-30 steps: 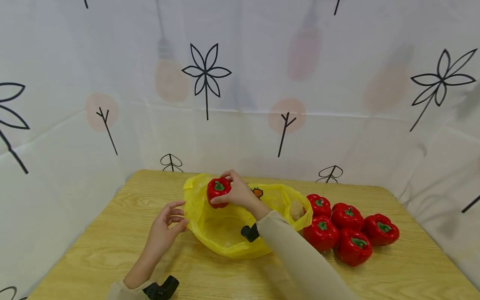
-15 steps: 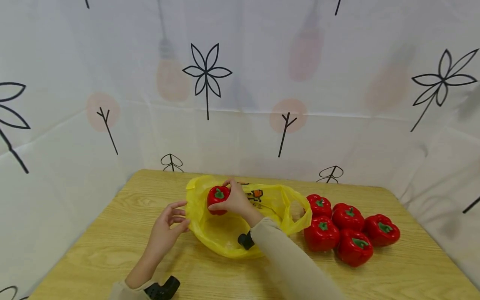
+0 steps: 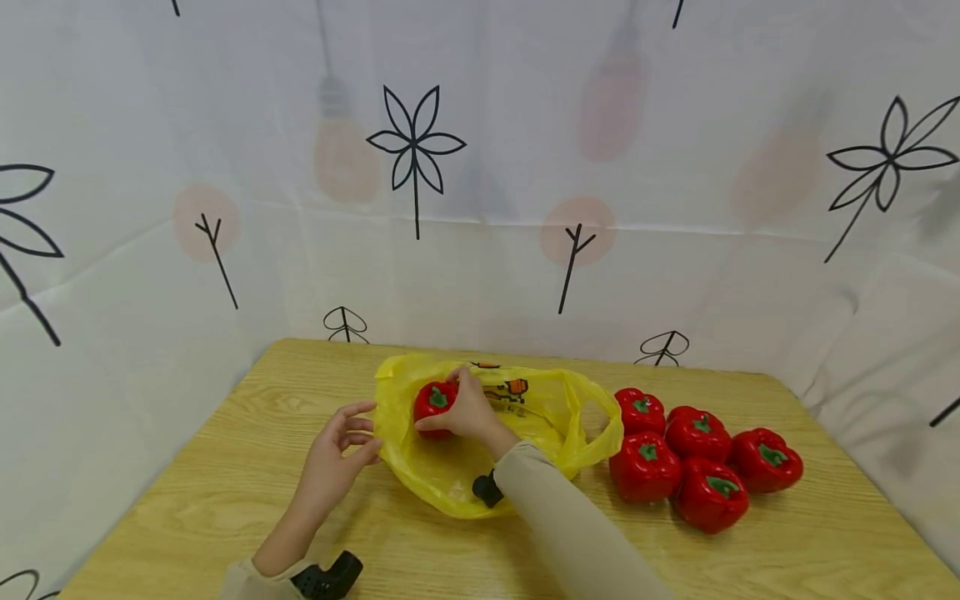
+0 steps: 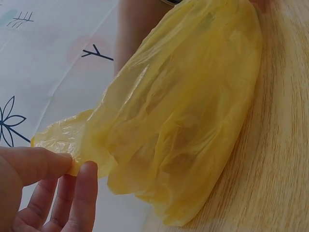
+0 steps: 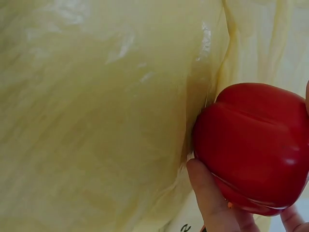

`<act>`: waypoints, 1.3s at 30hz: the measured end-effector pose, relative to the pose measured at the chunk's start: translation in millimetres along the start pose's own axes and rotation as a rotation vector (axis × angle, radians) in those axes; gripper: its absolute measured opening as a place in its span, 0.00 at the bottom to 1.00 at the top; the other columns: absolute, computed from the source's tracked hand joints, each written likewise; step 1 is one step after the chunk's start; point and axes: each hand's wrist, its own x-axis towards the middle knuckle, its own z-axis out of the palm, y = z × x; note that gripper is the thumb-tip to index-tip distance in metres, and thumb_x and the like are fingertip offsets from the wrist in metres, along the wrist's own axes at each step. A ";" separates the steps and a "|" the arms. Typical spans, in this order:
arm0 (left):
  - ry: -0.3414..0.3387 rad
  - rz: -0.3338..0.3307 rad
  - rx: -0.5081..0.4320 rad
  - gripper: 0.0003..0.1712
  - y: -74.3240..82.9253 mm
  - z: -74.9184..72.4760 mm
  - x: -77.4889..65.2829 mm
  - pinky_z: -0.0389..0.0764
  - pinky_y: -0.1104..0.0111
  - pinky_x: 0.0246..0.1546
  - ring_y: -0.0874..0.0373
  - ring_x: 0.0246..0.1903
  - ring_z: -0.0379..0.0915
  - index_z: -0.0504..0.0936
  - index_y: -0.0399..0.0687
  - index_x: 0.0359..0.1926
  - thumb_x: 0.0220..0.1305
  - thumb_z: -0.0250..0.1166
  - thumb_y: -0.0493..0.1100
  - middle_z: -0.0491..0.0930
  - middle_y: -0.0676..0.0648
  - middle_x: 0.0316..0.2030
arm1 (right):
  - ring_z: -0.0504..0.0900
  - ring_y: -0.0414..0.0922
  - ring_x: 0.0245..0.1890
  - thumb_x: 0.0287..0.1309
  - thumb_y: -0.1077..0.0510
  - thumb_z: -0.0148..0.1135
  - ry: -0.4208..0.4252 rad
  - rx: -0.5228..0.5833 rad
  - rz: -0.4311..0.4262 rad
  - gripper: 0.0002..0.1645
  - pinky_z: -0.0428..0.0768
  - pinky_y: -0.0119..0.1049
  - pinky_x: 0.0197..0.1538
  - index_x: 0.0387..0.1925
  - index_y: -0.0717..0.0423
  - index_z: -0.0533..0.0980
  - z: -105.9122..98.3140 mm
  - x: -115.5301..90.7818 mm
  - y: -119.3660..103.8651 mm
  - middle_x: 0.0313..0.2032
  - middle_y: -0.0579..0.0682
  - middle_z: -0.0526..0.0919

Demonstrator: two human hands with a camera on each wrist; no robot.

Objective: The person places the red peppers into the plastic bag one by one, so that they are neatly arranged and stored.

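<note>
A red bell pepper (image 3: 433, 403) with a green stem is held in my right hand (image 3: 467, 412), inside the mouth of a yellow plastic bag (image 3: 435, 492). In the right wrist view the fingers wrap around the pepper (image 5: 256, 145), close to the bag's wall (image 5: 111, 106). My left hand (image 3: 335, 454) is at the bag's left rim. The left wrist view shows its thumb and a finger pinching the edge of the bag (image 4: 178, 111). The bag lies on its side with its opening toward me.
Several red bell peppers (image 3: 702, 434) are grouped on the wooden table (image 3: 247, 450) right of the bag. One bag handle loop (image 3: 604, 446) hangs close to them. A white patterned cloth (image 3: 487, 283) stands behind the table.
My right hand has lowered the pepper a little deeper into the bag. The left hand has stayed at the left rim, and the peppers on the table have not moved.
</note>
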 end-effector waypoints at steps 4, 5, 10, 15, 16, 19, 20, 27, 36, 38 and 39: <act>-0.002 0.003 -0.001 0.25 0.2 0.6 0.5 0.83 0.64 0.34 0.51 0.38 0.73 0.71 0.46 0.56 0.58 0.63 0.29 0.71 0.39 0.42 | 0.70 0.52 0.50 0.36 0.47 0.78 -0.016 -0.019 -0.009 0.47 0.75 0.47 0.51 0.54 0.56 0.61 -1.0 0.1 -0.6 0.52 0.57 0.66; -0.001 0.002 -0.001 0.25 0.4 0.8 0.7 0.83 0.64 0.34 0.51 0.38 0.74 0.71 0.46 0.56 0.58 0.63 0.29 0.71 0.39 0.42 | 0.70 0.52 0.50 0.36 0.48 0.78 -0.023 -0.024 -0.015 0.47 0.75 0.47 0.51 0.54 0.57 0.61 -1.6 0.0 -0.8 0.52 0.57 0.66; 0.011 0.000 -0.006 0.26 0.1 0.5 0.5 0.83 0.65 0.33 0.52 0.38 0.74 0.72 0.47 0.56 0.57 0.63 0.29 0.71 0.39 0.42 | 0.70 0.53 0.51 0.36 0.49 0.78 -0.069 -0.064 -0.048 0.48 0.75 0.46 0.52 0.56 0.59 0.62 -6.3 0.6 -4.3 0.52 0.58 0.67; 0.010 0.007 -0.011 0.26 0.4 1.5 0.6 0.83 0.66 0.33 0.52 0.38 0.74 0.72 0.46 0.57 0.57 0.63 0.28 0.71 0.39 0.42 | 0.71 0.52 0.50 0.38 0.50 0.78 -0.088 -0.095 -0.044 0.48 0.75 0.45 0.52 0.59 0.57 0.63 -13.2 -0.2 -7.2 0.51 0.56 0.69; 0.009 0.004 -0.013 0.26 0.7 1.8 0.7 0.83 0.66 0.33 0.52 0.38 0.74 0.72 0.46 0.57 0.57 0.63 0.28 0.71 0.39 0.42 | 0.71 0.52 0.49 0.38 0.50 0.78 -0.090 -0.093 -0.046 0.47 0.76 0.45 0.51 0.59 0.57 0.63 -14.6 -0.7 -7.4 0.51 0.56 0.69; 0.007 -0.001 -0.012 0.26 1.1 2.1 0.3 0.83 0.66 0.33 0.51 0.39 0.74 0.71 0.46 0.57 0.58 0.63 0.29 0.71 0.39 0.42 | 0.71 0.52 0.49 0.39 0.51 0.77 -0.087 -0.070 -0.047 0.45 0.76 0.45 0.50 0.58 0.56 0.64 -18.7 -3.0 -9.1 0.51 0.56 0.70; 0.008 -0.004 -0.013 0.26 1.2 1.9 0.1 0.83 0.66 0.33 0.51 0.39 0.74 0.71 0.46 0.57 0.58 0.63 0.29 0.71 0.39 0.42 | 0.72 0.52 0.49 0.39 0.52 0.77 -0.084 -0.057 -0.050 0.45 0.76 0.46 0.50 0.58 0.55 0.64 -19.9 -3.9 -9.6 0.51 0.56 0.70; 0.010 -0.023 -0.011 0.25 1.1 1.2 -0.8 0.83 0.65 0.34 0.47 0.40 0.73 0.72 0.47 0.57 0.58 0.63 0.29 0.71 0.39 0.42 | 0.73 0.53 0.48 0.41 0.54 0.76 -0.073 0.041 -0.056 0.42 0.77 0.46 0.48 0.57 0.55 0.66 -26.9 -12.8 -15.8 0.52 0.56 0.71; 0.005 -0.049 -0.021 0.26 1.2 2.3 -1.4 0.82 0.63 0.36 0.51 0.41 0.73 0.71 0.47 0.57 0.58 0.63 0.30 0.70 0.40 0.43 | 0.72 0.54 0.52 0.41 0.55 0.76 -0.037 0.177 -0.062 0.37 0.80 0.43 0.45 0.54 0.49 0.68 -37.2 -29.8 -25.5 0.54 0.56 0.70; 0.004 -0.050 -0.022 0.26 1.4 2.5 -1.1 0.82 0.63 0.36 0.52 0.41 0.73 0.71 0.47 0.57 0.58 0.63 0.30 0.70 0.40 0.43 | 0.73 0.55 0.52 0.41 0.54 0.76 -0.027 0.208 -0.085 0.38 0.80 0.43 0.44 0.55 0.50 0.68 -40.7 -34.2 -27.4 0.53 0.55 0.70; 0.003 -0.051 -0.023 0.26 1.5 2.6 -1.0 0.82 0.63 0.36 0.52 0.41 0.73 0.71 0.47 0.57 0.58 0.63 0.30 0.70 0.40 0.43 | 0.73 0.55 0.51 0.41 0.53 0.76 -0.021 0.216 -0.095 0.39 0.80 0.42 0.44 0.56 0.51 0.68 -42.4 -36.2 -28.0 0.53 0.55 0.70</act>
